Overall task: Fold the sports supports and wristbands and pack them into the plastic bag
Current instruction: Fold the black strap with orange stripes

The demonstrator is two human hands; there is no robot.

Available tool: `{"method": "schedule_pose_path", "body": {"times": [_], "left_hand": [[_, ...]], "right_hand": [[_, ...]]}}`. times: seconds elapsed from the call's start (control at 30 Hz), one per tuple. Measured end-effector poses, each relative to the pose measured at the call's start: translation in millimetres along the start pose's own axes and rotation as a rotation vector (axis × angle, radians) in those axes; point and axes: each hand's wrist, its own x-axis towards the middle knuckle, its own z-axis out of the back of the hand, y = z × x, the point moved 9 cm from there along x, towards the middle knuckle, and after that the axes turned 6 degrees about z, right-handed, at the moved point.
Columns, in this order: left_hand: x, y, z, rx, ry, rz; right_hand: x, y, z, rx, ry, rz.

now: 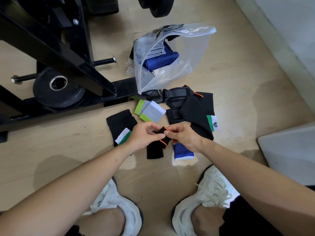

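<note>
Both hands, left hand (144,136) and right hand (183,136), pinch the black orange-trimmed support (156,149), hanging lengthwise toward the person, plastic bag (170,65) well beyond.

I read this place as a gym, specifically a weights area. Evidence:

- A black steel rack (56,53) stands on the floor (238,65) at my upper left.
- A black weight plate (58,89) with a metal-ringed hole sits at the rack's base.
- Metal-capped pegs (104,61) project from the rack.
- Dark round discs (160,7) show at the top edge.
- The floor is pale wood-look plank, and a white wall (281,23) borders it on the right.
- Sports supports (192,109) lie on the floor.
- The person wears white trainers (115,206).
</note>
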Motion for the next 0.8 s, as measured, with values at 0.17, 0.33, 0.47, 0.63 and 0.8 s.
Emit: {"method": "schedule_pose_path", "body": {"times": [0.17,0.33,0.47,0.63,0.8], "left_hand": [[-3,-10,-4,0.182,0.018,-0.110],[-5,-14,-7,0.364,0.021,-0.157],[-4,-16,-1,0.438,-0.033,-0.202],[-4,-13,25,0.536,-0.171,-0.179],[7,8,87,0.463,-0.200,-0.012]], "right_hand": [[0,0,-3,-0.073,0.020,0.006],[-2,3,-6,-0.159,0.043,0.047],[-5,2,-9,-0.109,0.032,0.041],[-10,0,5,-0.149,0.015,0.018],[-14,-9,36,-0.284,-0.069,-0.039]]}}
